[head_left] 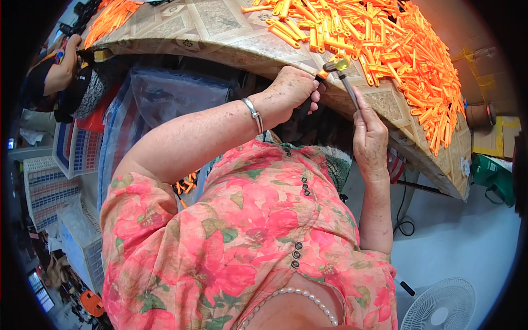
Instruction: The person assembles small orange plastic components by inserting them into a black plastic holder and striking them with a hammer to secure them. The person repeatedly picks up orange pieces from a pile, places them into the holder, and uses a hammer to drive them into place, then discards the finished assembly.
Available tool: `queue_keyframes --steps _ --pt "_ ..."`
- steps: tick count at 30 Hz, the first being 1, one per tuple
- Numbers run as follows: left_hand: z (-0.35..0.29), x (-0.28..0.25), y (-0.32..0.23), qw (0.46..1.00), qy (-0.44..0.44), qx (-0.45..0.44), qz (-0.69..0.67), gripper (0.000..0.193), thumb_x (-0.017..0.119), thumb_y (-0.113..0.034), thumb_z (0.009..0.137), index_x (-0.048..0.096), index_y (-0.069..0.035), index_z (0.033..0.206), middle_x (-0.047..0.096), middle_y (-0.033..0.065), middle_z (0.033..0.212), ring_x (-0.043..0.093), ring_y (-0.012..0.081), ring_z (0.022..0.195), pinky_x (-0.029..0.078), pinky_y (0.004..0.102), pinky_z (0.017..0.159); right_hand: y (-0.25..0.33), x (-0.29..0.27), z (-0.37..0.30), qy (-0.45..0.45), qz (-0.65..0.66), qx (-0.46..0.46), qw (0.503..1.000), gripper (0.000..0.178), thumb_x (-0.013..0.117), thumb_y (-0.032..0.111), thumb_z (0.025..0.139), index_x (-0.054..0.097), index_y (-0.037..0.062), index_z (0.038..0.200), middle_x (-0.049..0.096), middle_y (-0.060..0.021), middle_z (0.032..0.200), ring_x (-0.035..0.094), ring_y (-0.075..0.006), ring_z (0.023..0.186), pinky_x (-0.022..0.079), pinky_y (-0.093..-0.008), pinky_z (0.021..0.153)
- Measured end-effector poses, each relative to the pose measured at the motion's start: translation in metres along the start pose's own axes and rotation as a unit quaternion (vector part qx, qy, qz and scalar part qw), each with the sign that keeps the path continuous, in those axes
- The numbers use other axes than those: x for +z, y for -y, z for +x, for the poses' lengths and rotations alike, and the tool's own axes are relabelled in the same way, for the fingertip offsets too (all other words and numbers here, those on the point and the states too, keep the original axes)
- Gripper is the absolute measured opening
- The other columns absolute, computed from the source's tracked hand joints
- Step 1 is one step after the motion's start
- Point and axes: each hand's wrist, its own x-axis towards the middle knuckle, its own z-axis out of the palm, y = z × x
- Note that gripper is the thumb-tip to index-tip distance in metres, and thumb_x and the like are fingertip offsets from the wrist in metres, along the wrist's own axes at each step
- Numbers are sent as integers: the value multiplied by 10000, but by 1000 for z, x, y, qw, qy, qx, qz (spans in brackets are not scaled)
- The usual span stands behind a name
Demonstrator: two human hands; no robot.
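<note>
My left hand (pixel 297 91) is closed around a slim black-and-orange piece (pixel 322 75) near the table's front edge. Its orange end points up past my thumb; my fingers hide much of the rest. In my right hand (pixel 369 132) is a small mallet (pixel 348 88), gripped by its narrow grey handle. The mallet's head, part dark and part clear yellow, lies right by the orange end; whether the two touch I cannot tell. A large heap of orange plastic handle-like pieces (pixel 379 38) spreads over the patterned table (pixel 379 102) just beyond both hands.
Another orange pile (pixel 113 19) lies at the table's far left, near another person's arm (pixel 66 69). Plastic crates (pixel 52 187) stand at left. A cardboard box (pixel 503 137) and green bag (pixel 492 179) are at right; a white fan (pixel 440 313) stands lower right.
</note>
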Motion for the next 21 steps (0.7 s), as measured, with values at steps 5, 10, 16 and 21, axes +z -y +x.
queue_keyframes --steps 5,10,16,21 --pt "0 1 -2 1000 -11 -7 14 197 498 -105 966 658 9 946 603 12 674 572 112 561 471 245 526 -5 8 0 -57 -10 -57 997 468 517 16 939 534 179 1377 655 -193 1067 648 -369 956 518 -411 791" --pt "-3 3 -9 996 -23 -4 81 210 495 -144 967 669 -28 942 613 -15 674 580 97 557 390 235 505 -4 2 2 21 -71 -35 997 494 522 3 922 530 183 1381 654 -178 1016 647 -366 902 514 -429 767" --pt "-2 4 -7 997 -32 -11 69 205 496 -146 969 669 -39 937 621 -15 672 587 99 555 384 238 504 5 1 -6 -29 -57 -60 996 520 524 -18 904 530 184 1383 655 -164 994 647 -351 885 509 -424 761" --pt "-1 4 -7 996 -33 -3 87 201 499 -145 972 665 -38 934 618 -11 669 584 101 550 382 238 495 3 -2 -5 13 -76 -46 996 529 514 -30 902 525 177 1388 650 -171 992 644 -355 863 511 -419 754"
